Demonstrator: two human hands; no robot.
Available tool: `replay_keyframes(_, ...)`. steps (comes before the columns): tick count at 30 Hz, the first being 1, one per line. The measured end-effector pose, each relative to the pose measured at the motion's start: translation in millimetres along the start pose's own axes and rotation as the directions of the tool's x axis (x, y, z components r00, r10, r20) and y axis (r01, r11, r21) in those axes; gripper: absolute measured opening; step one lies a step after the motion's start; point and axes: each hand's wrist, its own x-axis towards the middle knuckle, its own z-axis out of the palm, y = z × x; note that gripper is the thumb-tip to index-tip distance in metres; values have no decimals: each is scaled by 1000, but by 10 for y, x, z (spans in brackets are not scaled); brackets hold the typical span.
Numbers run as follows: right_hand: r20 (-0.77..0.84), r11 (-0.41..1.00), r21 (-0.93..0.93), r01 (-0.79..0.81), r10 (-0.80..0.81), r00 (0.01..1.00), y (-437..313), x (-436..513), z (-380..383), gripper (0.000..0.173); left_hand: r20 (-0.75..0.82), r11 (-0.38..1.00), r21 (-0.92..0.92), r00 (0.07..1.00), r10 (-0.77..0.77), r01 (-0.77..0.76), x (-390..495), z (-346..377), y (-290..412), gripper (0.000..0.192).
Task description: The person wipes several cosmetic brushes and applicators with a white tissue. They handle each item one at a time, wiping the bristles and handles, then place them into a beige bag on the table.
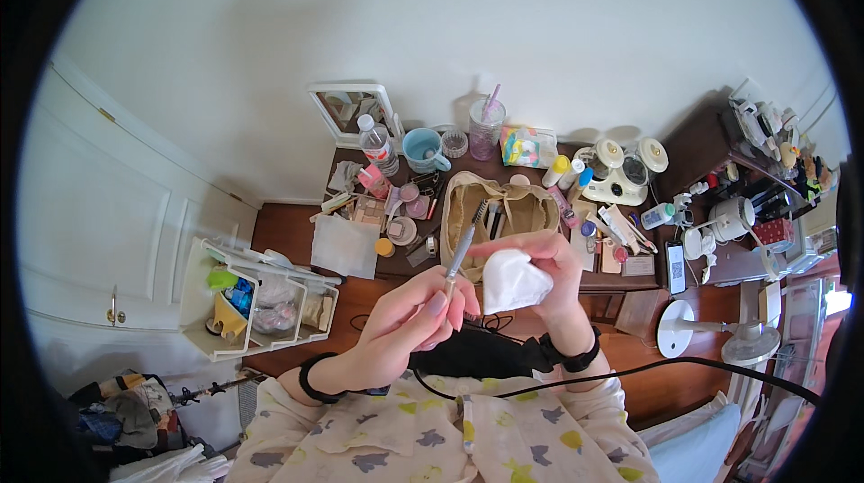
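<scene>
My left hand (420,307) grips a slim silver-grey spoolie brush (464,243) by its lower part, its dark bristle end pointing up. Close by on the right, my right hand (559,267) holds a folded white tissue or cloth (514,280), its index finger reaching toward the brush. Behind both hands, an open beige cosmetic bag (461,196) lies on the dark wooden table, with several brushes or pencils inside. A white sheet (345,247) lies to the left, beside an orange-capped jar (385,247) and makeup compacts (402,230).
A framed mirror (354,111), water bottle (378,145), blue mug (425,151) and lidded tumbler (487,128) line the back. A cream two-jar appliance (617,192) and a phone (676,267) are at right. A bin (216,341) stands left; a black cable (648,367) crosses before me.
</scene>
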Motion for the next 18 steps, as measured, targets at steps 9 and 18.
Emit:
replay_keyframes(9,-56,991,76,113,-108,993,120,91,269,21,6,993,-38,994,-112,112,60,-83,-221,22)
replay_keyframes(18,274,772,-538,339,-220,936,39,46,138,17,-475,976,-175,879,32,-131,158,-204,-232,33)
